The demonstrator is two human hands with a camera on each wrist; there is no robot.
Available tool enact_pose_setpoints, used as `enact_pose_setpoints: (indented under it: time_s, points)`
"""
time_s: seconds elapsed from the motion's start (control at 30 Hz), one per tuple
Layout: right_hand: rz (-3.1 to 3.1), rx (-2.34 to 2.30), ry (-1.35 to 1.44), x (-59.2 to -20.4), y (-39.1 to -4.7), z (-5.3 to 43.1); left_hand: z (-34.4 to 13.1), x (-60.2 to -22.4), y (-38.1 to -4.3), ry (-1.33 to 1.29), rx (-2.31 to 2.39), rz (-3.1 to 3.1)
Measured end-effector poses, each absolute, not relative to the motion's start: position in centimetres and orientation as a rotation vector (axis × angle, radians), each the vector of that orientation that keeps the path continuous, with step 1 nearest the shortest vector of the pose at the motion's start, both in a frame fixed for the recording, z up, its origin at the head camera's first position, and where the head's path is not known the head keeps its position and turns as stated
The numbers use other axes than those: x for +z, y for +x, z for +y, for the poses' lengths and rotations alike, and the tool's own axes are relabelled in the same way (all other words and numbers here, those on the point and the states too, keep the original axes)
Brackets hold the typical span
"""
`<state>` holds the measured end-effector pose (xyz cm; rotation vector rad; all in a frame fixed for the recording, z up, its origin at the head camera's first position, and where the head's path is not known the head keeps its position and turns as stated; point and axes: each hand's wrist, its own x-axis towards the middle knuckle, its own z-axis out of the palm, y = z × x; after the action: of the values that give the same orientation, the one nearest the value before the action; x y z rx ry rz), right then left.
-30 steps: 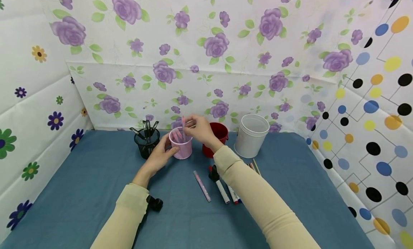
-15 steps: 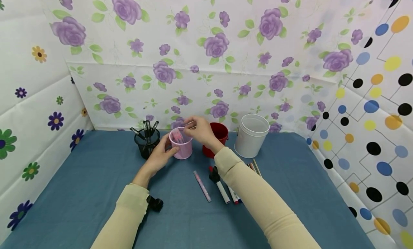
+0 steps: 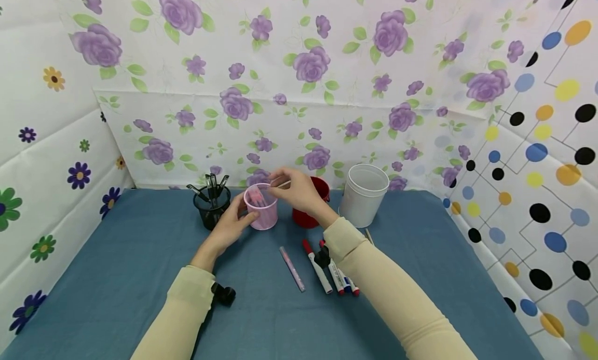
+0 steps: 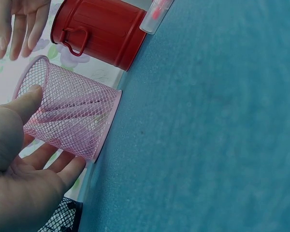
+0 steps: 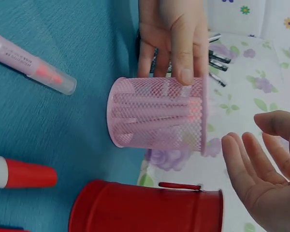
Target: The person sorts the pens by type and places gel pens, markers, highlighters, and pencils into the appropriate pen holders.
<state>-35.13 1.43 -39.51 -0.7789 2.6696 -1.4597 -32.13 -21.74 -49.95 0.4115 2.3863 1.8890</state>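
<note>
My left hand (image 3: 228,227) holds a pink mesh pen cup (image 3: 264,218) upright on the table, thumb on the near side and fingers round the other. Inside, several pink highlighters (image 5: 152,110) show through the mesh. Just right of the cup's rim is my right hand (image 3: 298,191), its fingers loosely bent with nothing between them, as the right wrist view (image 5: 270,166) shows. One more pink highlighter (image 3: 293,270) lies on the cloth in front of the cup.
Left of the pink cup stands a black mesh cup (image 3: 212,215) of black pens. A red bucket (image 3: 304,218) and a white bucket (image 3: 362,204) stand to the right. Several whiteboard markers (image 3: 320,273) lie near my right forearm. A flowered cloth wall (image 3: 280,126) closes off the back.
A highlighter pinched upright by my right hand has dropped into the pink cup. That hand has let go and drawn slightly right, uncovering more markers. My left hand stays put.
</note>
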Motion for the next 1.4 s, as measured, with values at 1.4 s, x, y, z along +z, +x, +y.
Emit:
enact_pose_setpoints:
  time_s: [1.4]
  points:
    - [2.762,-1.074,-0.87,-43.0,-27.5,6.9,-21.7,-49.7,-31.8,0.438,1.911,2.374]
